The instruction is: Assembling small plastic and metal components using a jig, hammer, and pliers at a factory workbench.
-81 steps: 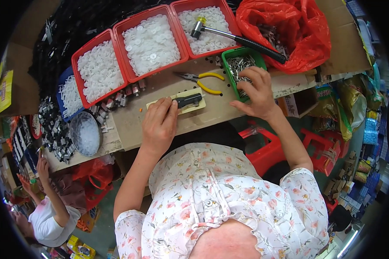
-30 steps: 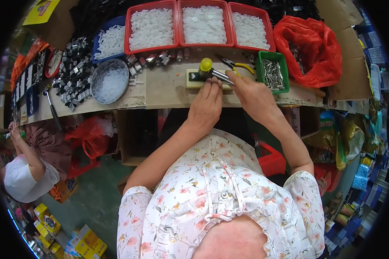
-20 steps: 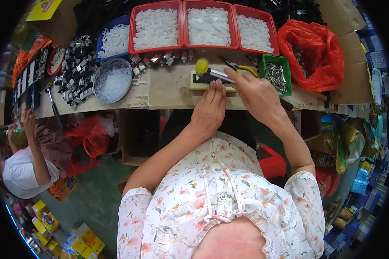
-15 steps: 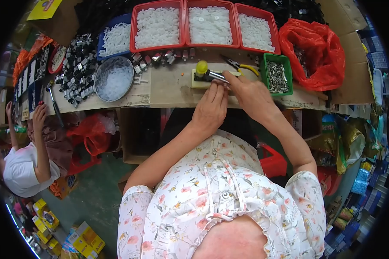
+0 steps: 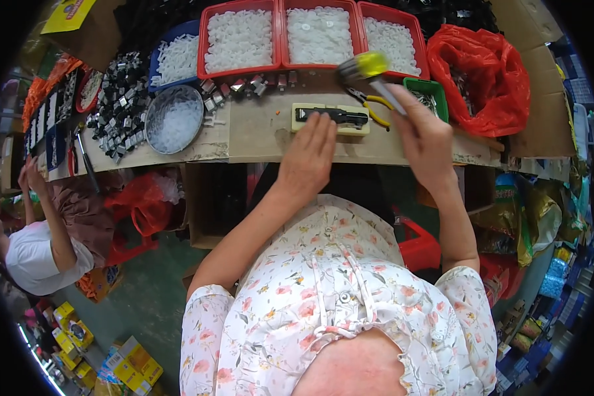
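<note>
My right hand (image 5: 428, 142) is closed round the metal handle of a small hammer (image 5: 384, 87). Its head has one yellow end and one dark end, and it is lifted above the bench, slightly blurred. On the bench in front of me lies a cream block (image 5: 350, 131) with a long black part (image 5: 340, 115) set along its top. The fingers of my left hand (image 5: 305, 155) lie stretched out and close together, their tips on the left portion of that black part. My palm stays near the bench's front edge.
Red trays (image 5: 241, 68) of white plastic pieces line the back, beside a blue tray. Yellow-handled pliers (image 5: 374, 109), a green bin (image 5: 440, 99) and a red plastic bag (image 5: 475, 79) are right. A metal bowl (image 5: 173, 119) and black-and-silver parts (image 5: 120, 109) sit left, near another person (image 5: 43, 254).
My right hand has risen away to the right with the hammer, uncovering the block and black part. My left hand has shifted slightly left. The other person's hands have moved.
</note>
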`<control>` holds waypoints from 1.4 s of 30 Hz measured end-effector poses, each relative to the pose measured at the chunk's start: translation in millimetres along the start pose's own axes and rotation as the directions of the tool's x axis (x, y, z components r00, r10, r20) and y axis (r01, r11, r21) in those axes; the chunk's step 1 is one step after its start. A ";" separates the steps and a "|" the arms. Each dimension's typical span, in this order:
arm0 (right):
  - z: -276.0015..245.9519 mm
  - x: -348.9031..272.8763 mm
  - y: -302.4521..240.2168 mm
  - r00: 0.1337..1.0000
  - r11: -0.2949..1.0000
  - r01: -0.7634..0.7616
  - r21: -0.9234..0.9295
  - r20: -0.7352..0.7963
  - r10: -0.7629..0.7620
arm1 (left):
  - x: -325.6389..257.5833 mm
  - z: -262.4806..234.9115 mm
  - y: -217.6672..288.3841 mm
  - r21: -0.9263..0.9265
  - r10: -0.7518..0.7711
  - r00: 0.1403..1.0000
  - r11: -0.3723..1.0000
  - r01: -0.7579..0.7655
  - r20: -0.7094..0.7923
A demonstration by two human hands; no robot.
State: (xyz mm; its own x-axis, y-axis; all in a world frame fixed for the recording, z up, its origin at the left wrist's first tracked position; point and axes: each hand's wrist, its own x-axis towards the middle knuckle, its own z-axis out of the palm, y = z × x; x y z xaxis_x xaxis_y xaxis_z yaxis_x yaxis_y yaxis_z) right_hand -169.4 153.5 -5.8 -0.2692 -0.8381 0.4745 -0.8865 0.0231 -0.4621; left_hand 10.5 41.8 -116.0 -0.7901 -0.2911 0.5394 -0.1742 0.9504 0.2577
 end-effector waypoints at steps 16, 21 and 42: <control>-9.2 -48.8 42.9 0.929 0.941 -0.258 -0.219 0.210 0.304 | 10.2 3.2 -9.4 0.176 0.033 0.999 0.984 -0.031 -0.008; -6.5 18.0 87.9 0.995 0.939 -0.101 -0.328 -0.039 0.094 | 17.3 4.2 2.4 0.125 -0.005 1.000 0.992 0.004 0.004; 71.4 2.1 84.7 0.851 0.941 0.029 -0.337 0.502 0.154 | 52.7 -2.7 -52.5 -0.768 -0.255 0.947 0.640 0.012 -0.197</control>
State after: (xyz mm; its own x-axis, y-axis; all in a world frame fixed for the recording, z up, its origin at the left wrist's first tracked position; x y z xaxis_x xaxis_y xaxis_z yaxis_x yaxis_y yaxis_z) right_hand -218.2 114.8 -97.5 -0.1768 -0.9833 -0.0438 -0.9688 0.1817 -0.1684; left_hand -20.3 -23.8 -98.9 -0.5874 -0.5398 0.6030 0.3301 0.5205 0.7875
